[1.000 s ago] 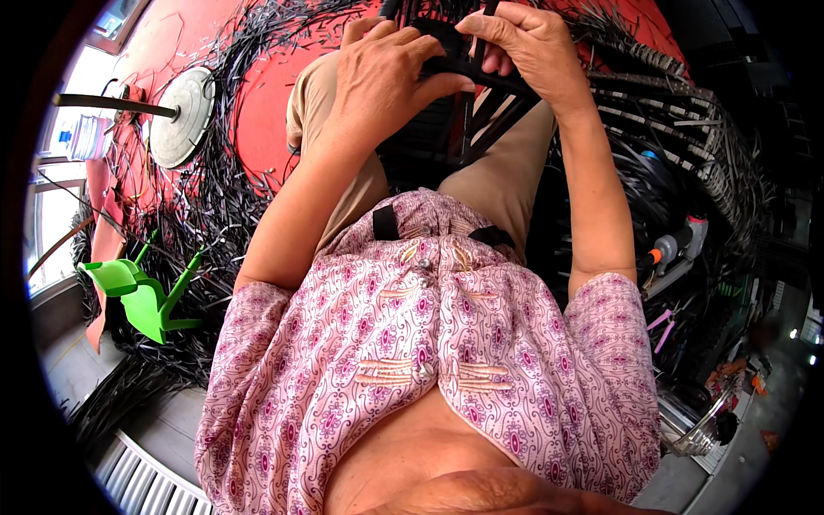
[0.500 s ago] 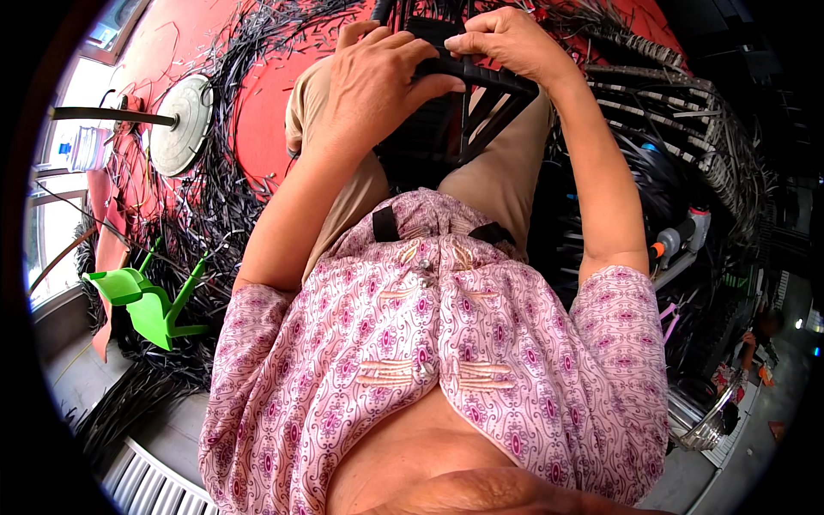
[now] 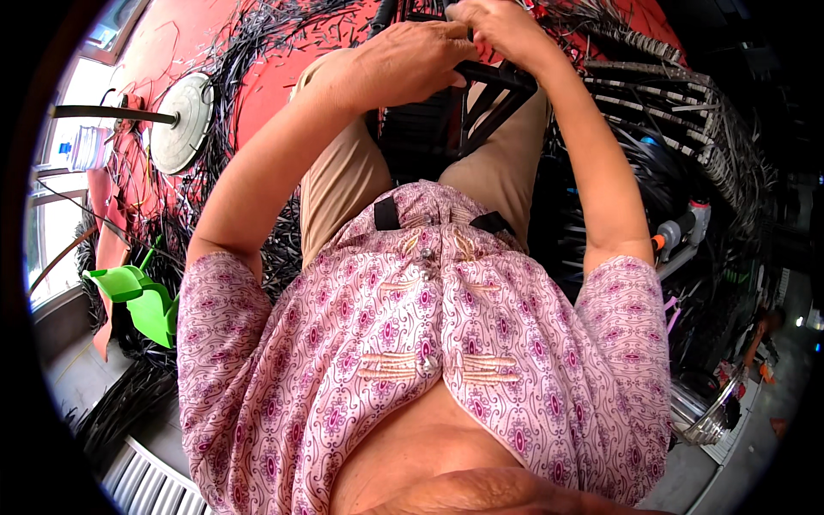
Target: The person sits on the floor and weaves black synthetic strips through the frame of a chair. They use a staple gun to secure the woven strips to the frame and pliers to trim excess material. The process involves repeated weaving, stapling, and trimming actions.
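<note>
A black slatted frame (image 3: pixel 418 129) with a black bar across its top and slanting side bars stands between my knees at the top of the view. My left hand (image 3: pixel 412 62) lies over its upper bar, fingers bent and thumb below, closed on the frame. Just beyond it to the right, my right hand (image 3: pixel 506 34) has its fingers pinched together at the top edge. Whatever thin thing those fingers hold is too small and dark to make out. Both hands are close together, the left fingertips near the right hand.
Black strips (image 3: pixel 232 103) lie heaped over the red floor (image 3: pixel 266 107) on the left. A round grey disc with a rod (image 3: pixel 182 120) and a green plastic piece (image 3: pixel 153 313) are there too. To the right are a bundled woven frame (image 3: pixel 652 94), a power tool (image 3: pixel 682 227) and a metal bowl (image 3: pixel 699 412).
My left hand has moved right and turned so its fingers point toward the right hand. My right hand has shifted up and slightly left, its fingertips now at the picture's top.
</note>
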Motion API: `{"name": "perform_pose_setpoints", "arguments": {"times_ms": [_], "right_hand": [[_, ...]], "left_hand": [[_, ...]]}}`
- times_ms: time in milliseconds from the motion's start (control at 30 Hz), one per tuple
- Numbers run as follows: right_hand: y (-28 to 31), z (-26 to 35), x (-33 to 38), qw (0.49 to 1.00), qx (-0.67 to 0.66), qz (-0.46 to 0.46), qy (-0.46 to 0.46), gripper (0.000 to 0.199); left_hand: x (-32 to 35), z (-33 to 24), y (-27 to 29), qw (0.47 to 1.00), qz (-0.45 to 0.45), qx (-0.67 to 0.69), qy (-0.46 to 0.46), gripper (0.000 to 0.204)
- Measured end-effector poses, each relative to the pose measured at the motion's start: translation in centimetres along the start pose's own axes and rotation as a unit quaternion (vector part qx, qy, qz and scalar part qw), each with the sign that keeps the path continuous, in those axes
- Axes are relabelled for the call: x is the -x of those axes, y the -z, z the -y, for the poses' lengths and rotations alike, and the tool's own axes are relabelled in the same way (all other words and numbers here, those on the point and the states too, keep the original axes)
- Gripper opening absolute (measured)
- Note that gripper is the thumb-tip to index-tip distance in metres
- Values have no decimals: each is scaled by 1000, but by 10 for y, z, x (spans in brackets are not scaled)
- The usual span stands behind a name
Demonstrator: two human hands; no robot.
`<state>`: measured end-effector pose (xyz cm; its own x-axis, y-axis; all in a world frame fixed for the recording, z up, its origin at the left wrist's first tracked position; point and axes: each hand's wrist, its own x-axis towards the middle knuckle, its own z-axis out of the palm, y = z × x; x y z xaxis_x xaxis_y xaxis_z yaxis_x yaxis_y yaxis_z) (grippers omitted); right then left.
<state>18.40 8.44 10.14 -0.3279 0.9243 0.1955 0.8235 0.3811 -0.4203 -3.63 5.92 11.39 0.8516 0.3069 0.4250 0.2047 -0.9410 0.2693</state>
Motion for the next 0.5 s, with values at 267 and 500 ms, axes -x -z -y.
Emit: {"name": "perform_pose_setpoints", "arguments": {"times_ms": [267, 500], "right_hand": [[-6, 37, 90, 861, -279, -423, -43, 32], [-50, 75, 144, 914, 58, -391, 88, 40]], "left_hand": [[-37, 21, 24, 936, 296, 153, 110, 35], [-48, 32, 5, 836, 333, 376, 222, 68]]}}
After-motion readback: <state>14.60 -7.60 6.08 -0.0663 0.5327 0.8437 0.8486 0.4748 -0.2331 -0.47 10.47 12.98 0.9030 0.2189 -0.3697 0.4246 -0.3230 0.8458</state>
